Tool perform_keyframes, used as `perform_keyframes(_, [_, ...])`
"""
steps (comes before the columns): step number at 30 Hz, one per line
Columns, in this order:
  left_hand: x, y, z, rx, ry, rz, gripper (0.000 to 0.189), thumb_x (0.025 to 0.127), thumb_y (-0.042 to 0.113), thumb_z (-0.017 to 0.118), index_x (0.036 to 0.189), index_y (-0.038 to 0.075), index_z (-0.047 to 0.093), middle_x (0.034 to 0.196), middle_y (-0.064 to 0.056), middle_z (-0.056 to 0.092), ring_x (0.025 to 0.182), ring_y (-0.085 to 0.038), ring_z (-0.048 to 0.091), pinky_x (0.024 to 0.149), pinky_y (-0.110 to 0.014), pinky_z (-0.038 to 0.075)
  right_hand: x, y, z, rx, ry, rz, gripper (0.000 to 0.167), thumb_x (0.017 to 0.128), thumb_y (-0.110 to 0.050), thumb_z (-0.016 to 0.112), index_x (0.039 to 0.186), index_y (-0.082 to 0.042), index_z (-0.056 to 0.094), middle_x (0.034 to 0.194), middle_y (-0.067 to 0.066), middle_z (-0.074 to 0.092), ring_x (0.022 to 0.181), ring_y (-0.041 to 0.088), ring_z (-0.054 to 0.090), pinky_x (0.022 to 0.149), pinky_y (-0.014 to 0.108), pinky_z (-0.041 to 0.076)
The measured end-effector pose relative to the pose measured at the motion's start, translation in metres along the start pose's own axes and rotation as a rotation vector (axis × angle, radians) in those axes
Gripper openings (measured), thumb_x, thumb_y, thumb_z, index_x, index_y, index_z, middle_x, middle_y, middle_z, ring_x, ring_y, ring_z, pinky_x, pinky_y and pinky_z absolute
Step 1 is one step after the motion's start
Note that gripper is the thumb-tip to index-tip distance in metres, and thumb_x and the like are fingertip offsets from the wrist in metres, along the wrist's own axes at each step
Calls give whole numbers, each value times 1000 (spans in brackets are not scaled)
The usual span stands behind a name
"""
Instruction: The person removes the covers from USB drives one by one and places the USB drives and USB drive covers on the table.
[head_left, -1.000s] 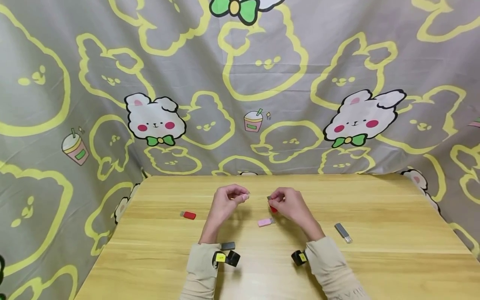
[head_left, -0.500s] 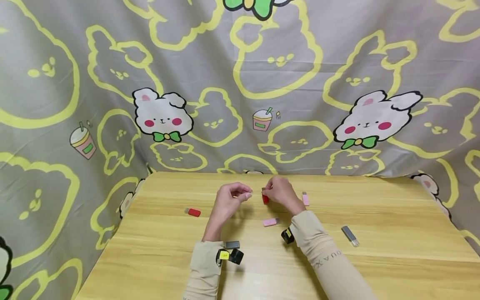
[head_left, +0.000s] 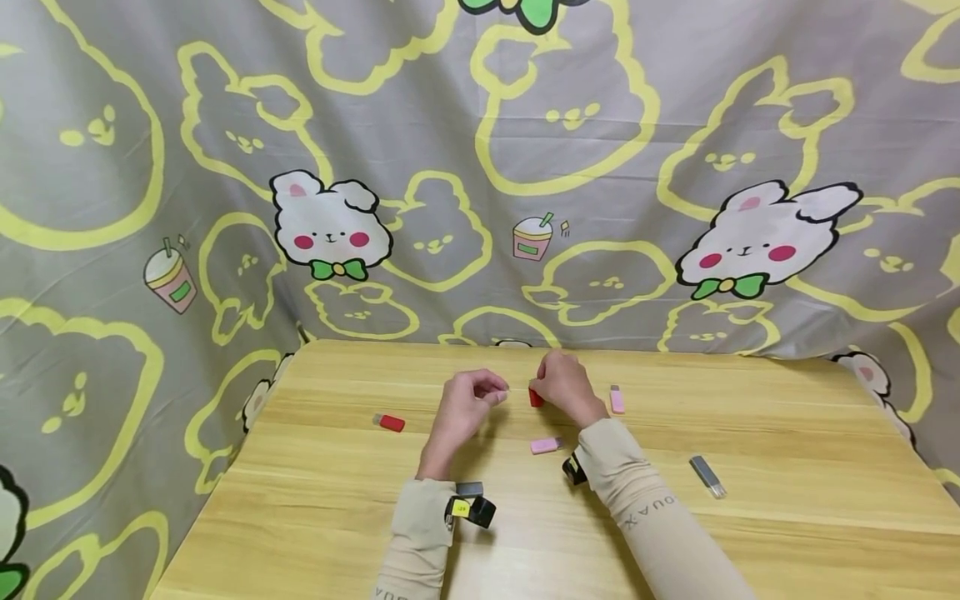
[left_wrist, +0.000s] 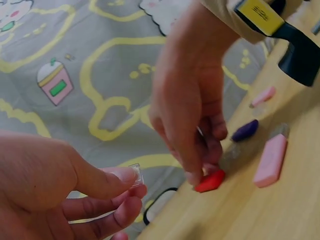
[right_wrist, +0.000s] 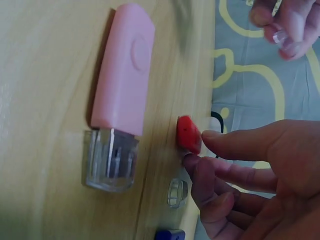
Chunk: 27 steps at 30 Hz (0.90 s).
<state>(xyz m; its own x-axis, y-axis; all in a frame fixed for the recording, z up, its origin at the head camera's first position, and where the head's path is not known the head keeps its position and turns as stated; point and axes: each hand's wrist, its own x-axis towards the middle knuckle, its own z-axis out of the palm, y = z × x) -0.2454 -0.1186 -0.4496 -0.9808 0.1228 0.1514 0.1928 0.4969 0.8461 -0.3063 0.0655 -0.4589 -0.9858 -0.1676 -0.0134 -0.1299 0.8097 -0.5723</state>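
My left hand (head_left: 461,408) is raised over the table and pinches a small clear plastic cap (left_wrist: 137,175) between thumb and fingers. Farther back, my right hand (head_left: 567,385) pinches a red USB stick (right_wrist: 188,134) low at the tabletop, thumb on one side and fingertips at its end. Its plug end is hidden by the fingers. Close to the right fingers lie a dark blue stick (left_wrist: 245,131) and a clear cap (right_wrist: 177,193). Nearer to me lies a pink USB stick (right_wrist: 124,70) with a clear cap over its plug.
Another red USB stick (head_left: 392,423) lies at the left on the wooden table (head_left: 315,517). A second pink stick (head_left: 617,400) and a grey one (head_left: 707,477) are at the right. Another grey stick (head_left: 470,490) is partly behind the left wrist camera. A patterned curtain (head_left: 442,125) surrounds the back.
My right hand has moved away toward the back of the table with the red USB stick and lowered it, uncovering the right pink stick. The left hand keeps its pinch, nearly still.
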Motion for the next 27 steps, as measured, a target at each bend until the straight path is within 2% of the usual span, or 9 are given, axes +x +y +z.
perform_keyframes(4, [2,-1,8,26,-18,-20,5,93,0,73,97,0,76,83,-3,70,75,-14,61,68,-27,51,-7,0,-7,-5,38,-9,31,87,-13,80,62,-8,63,60,0,58,60,19,51,58,32,44])
perform_keyframes(7, [3,-2,14,66,-20,-21,6,94,-1,72,97,1,77,85,-4,71,76,-15,61,69,-29,52,-18,2,-18,29,55,-14,24,89,-16,79,71,-7,67,67,2,61,61,18,53,57,31,44])
perform_keyframes(12, [6,-6,20,182,-5,-2,8,94,0,71,95,5,78,90,-3,74,81,-17,65,78,-38,55,-47,14,-45,127,57,3,17,95,-20,74,91,-4,73,80,5,70,66,18,60,60,32,48])
perform_keyframes(16, [9,-8,24,263,-2,-6,9,93,4,72,96,8,80,92,-2,76,90,-23,69,90,-49,47,-70,33,-64,157,77,26,19,97,-22,72,97,-3,74,82,5,71,71,18,63,63,33,50])
perform_keyframes(21, [12,-11,30,360,-16,-10,10,91,5,75,90,11,82,89,0,77,96,-28,69,90,-57,41,-96,61,-85,166,93,39,20,99,-21,70,102,-2,75,83,7,73,74,18,66,65,34,51])
perform_keyframes(27, [15,-10,38,382,-41,-37,8,90,8,78,88,12,83,92,-1,78,99,-30,69,95,-60,40,-120,91,-108,155,138,55,21,101,-22,67,104,-3,74,84,8,73,73,16,63,66,34,49])
